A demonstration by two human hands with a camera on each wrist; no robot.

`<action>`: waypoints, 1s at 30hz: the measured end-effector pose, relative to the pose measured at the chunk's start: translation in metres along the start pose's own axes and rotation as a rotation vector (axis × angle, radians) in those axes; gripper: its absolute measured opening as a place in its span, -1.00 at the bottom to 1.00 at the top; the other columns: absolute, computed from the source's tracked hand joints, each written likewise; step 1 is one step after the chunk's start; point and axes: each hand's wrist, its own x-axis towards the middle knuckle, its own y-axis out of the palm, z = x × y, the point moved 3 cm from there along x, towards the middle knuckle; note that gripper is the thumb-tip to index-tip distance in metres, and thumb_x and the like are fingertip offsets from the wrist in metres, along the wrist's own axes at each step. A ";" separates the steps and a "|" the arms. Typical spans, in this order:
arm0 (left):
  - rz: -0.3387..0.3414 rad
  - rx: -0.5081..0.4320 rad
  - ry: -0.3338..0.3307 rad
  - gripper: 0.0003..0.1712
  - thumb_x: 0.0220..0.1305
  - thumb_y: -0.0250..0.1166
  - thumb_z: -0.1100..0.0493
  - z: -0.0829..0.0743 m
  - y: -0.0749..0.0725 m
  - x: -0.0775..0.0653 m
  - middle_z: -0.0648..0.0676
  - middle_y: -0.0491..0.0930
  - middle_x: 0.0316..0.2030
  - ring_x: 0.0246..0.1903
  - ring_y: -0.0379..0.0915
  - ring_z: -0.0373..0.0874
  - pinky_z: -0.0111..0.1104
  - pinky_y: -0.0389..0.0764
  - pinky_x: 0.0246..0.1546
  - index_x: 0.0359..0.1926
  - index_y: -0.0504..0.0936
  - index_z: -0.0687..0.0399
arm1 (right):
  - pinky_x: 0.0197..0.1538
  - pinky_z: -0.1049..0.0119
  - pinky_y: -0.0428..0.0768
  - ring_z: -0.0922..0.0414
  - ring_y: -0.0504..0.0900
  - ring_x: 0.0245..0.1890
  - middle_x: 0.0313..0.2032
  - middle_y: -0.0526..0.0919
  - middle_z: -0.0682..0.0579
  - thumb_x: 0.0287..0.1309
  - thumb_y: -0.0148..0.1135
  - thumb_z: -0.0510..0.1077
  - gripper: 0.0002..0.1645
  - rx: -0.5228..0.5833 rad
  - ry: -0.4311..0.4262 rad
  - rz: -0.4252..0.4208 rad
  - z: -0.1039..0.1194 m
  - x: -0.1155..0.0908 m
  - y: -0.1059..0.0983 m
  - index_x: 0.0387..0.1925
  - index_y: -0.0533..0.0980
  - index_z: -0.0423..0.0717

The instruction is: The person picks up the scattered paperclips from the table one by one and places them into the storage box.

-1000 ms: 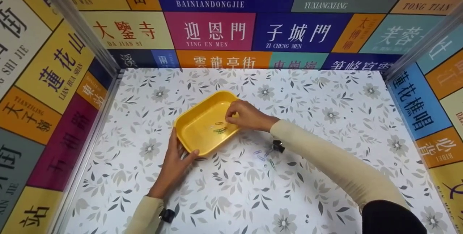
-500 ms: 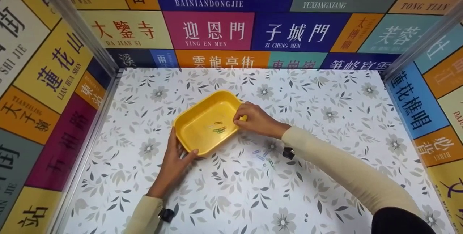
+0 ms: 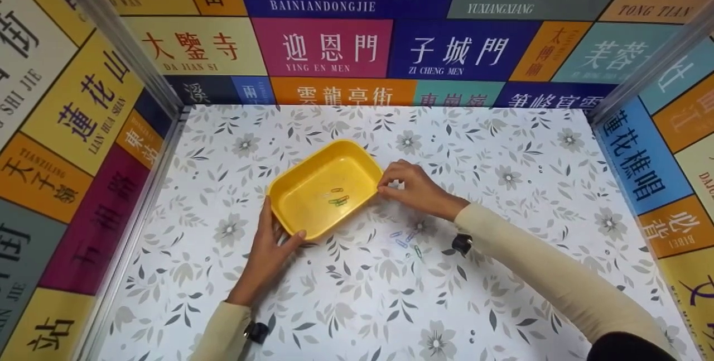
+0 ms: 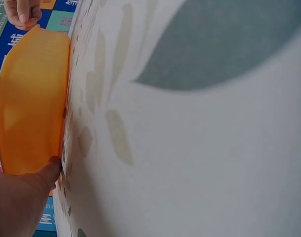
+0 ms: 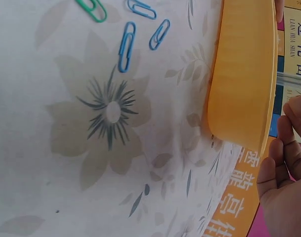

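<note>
A yellow plastic tray (image 3: 301, 210) sits tilted at an angle to the table's edges. My left hand (image 3: 270, 252) grips its near left corner, thumb along the near side and fingers along the left side. Several paper clips (image 3: 338, 201) in green, orange and pale colours lie inside on the tray floor. My right hand (image 3: 418, 185) is at the tray's right rim, thumb and index fingertips together; I cannot tell whether a clip is between them. In the right wrist view, blue paper clips (image 5: 126, 47) and a green paper clip (image 5: 93, 10) lie on the tabletop.
The table (image 3: 334, 305) has a white covering with a grey leaf and flower print. Panels with coloured street-name signs (image 3: 323, 48) stand around the back and both sides. Dark wrist cameras (image 3: 462, 244) sit on both sleeves.
My right hand has moved right, from over the inside of the tray to its right rim, with its fingertips staying together. The left hand and tray have stayed in place.
</note>
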 end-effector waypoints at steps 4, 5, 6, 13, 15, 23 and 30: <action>-0.004 -0.010 0.003 0.36 0.47 0.52 0.08 0.000 0.000 0.000 0.04 -0.29 0.79 0.73 -0.07 0.10 -0.10 0.19 0.67 0.82 -0.36 -0.20 | 0.12 -0.07 0.60 -0.07 0.67 -0.06 -0.19 0.83 0.00 0.35 0.51 -0.32 -0.94 -0.009 -0.005 -0.017 -0.006 -0.009 -0.003 -0.20 0.83 -0.14; -0.002 -0.016 0.005 0.36 0.47 0.52 0.09 0.000 0.001 0.001 0.04 -0.29 0.79 0.73 -0.08 0.10 -0.10 0.18 0.68 0.82 -0.36 -0.21 | 0.11 -0.06 0.60 -0.08 0.66 -0.06 -0.20 0.82 0.02 0.36 0.51 -0.31 -0.93 -0.014 0.001 -0.021 -0.008 -0.011 -0.003 -0.21 0.84 -0.12; -0.002 -0.016 0.004 0.35 0.47 0.52 0.09 0.001 0.001 0.001 0.04 -0.29 0.79 0.73 -0.08 0.10 -0.10 0.18 0.68 0.82 -0.36 -0.21 | 0.10 -0.07 0.59 -0.09 0.66 -0.07 -0.20 0.82 0.02 0.37 0.51 -0.30 -0.93 -0.016 0.007 -0.024 -0.009 -0.013 -0.004 -0.21 0.84 -0.10; 0.011 -0.020 0.013 0.34 0.50 0.50 0.11 0.001 0.001 0.001 0.07 -0.29 0.79 0.73 -0.10 0.13 -0.07 0.16 0.69 0.82 -0.37 -0.20 | -0.03 -0.03 0.58 -0.12 0.63 -0.10 -0.21 0.79 0.08 0.40 0.50 -0.26 -0.94 -0.025 0.084 -0.042 -0.018 -0.029 -0.005 -0.22 0.84 -0.06; 0.011 -0.016 0.010 0.34 0.49 0.50 0.10 0.001 0.001 0.001 0.07 -0.29 0.79 0.73 -0.10 0.12 -0.07 0.17 0.68 0.82 -0.37 -0.20 | -0.04 0.03 0.58 -0.12 0.64 -0.10 -0.22 0.80 0.10 0.37 0.50 -0.30 -0.92 -0.026 0.083 -0.049 -0.021 -0.033 -0.005 -0.21 0.84 -0.08; 0.012 -0.029 0.000 0.38 0.46 0.53 0.07 0.001 0.000 -0.001 0.03 -0.26 0.79 0.73 -0.07 0.09 -0.15 0.23 0.65 0.82 -0.38 -0.19 | -0.08 0.21 0.55 -0.12 0.63 -0.17 -0.24 0.79 0.05 0.39 0.49 -0.29 -0.94 0.000 0.099 -0.066 -0.031 -0.049 -0.001 -0.23 0.83 -0.18; 0.014 -0.036 -0.012 0.37 0.46 0.53 0.06 0.000 0.000 -0.001 -0.01 -0.27 0.79 0.73 -0.08 0.06 -0.23 0.22 0.64 0.82 -0.38 -0.26 | -0.02 0.15 0.59 -0.08 0.65 -0.17 -0.26 0.78 0.00 0.39 0.49 -0.30 -0.94 -0.001 0.100 -0.078 -0.038 -0.061 0.002 -0.24 0.84 -0.15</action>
